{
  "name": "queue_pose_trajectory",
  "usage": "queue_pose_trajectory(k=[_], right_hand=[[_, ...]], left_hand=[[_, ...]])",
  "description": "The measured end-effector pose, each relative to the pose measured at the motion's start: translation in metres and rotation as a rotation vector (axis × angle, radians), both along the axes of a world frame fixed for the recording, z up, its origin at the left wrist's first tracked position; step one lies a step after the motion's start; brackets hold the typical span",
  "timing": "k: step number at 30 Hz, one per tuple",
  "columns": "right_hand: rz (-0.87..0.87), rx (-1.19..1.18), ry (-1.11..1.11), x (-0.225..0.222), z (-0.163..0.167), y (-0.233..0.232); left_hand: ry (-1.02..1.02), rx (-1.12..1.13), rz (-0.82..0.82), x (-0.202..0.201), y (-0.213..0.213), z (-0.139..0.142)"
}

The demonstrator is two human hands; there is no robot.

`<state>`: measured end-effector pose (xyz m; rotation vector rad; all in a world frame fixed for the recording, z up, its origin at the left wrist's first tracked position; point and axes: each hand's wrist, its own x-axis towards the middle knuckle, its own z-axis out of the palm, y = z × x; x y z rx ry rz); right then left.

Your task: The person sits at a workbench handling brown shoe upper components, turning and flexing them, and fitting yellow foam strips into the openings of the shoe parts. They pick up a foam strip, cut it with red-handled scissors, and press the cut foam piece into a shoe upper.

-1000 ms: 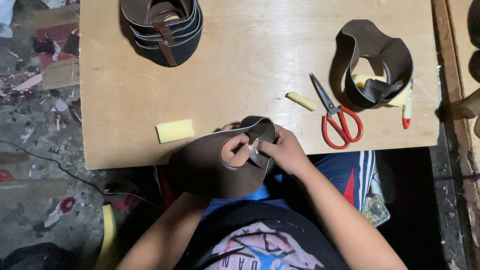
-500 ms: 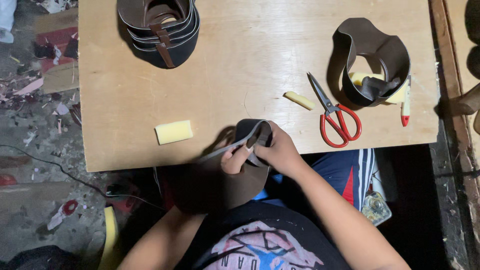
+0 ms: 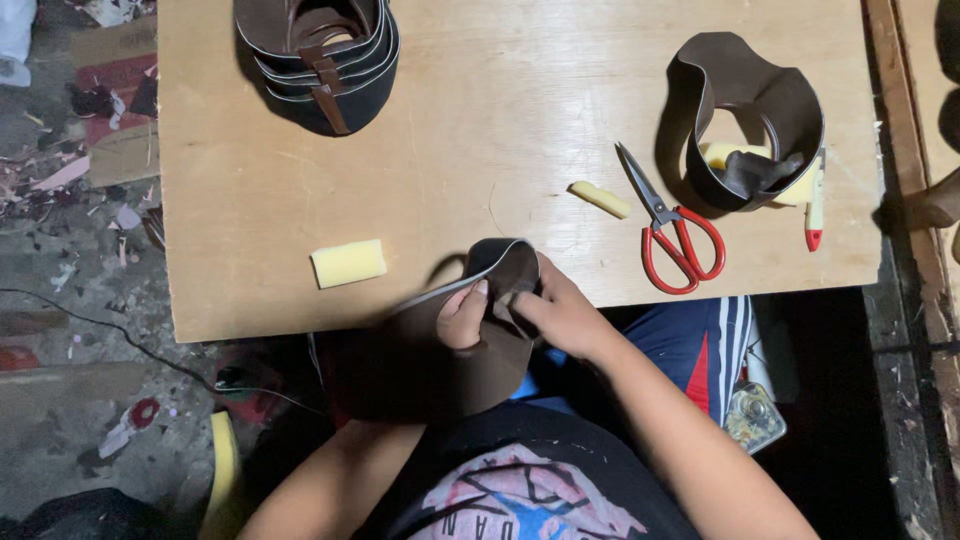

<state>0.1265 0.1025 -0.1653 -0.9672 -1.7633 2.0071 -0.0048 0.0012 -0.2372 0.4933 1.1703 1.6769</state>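
Both hands grip one curved brown leather piece (image 3: 440, 350) at the table's (image 3: 500, 150) near edge. Left hand (image 3: 462, 318) pinches its pale-edged rim from within; right hand (image 3: 560, 312) clamps the folded end just beside it. The piece extends leftward, below the table edge.

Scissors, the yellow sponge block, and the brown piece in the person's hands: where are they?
Scissors (image 3: 668, 231): head view, on the pivot above the red handles.
Yellow sponge block (image 3: 348, 263): head view, its middle.
Brown piece (image 3: 420, 355): head view, its broad face.

Matt dark leather piece (image 3: 440, 365) (smooth-faced) over a pale, bare plywood table (image 3: 480, 150).
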Motion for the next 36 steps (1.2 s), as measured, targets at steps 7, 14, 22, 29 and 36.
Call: queue_pose_trajectory(k=[7,14,22,29,36], right_hand=[[-0.103,0.010,-0.058,0.005,-0.019,-0.001],[-0.330,0.105,0.045,0.005,-0.023,-0.008],[-0.136,0.377,-0.071,0.013,0.004,-0.010],[-0.151,0.155,-0.081,0.005,0.004,-0.017],[-0.157,0.235,-0.154,0.006,0.009,-0.018]], left_hand=[[0.280,-0.129,-0.175,-0.015,-0.014,0.014],[0.102,-0.034,-0.189,-0.015,-0.007,0.056],[0.605,0.264,-0.191,-0.013,-0.027,0.050],[0.320,-0.007,-0.244,-0.010,-0.016,0.087],[-0.017,-0.066,-0.407,-0.016,-0.002,0.087]])
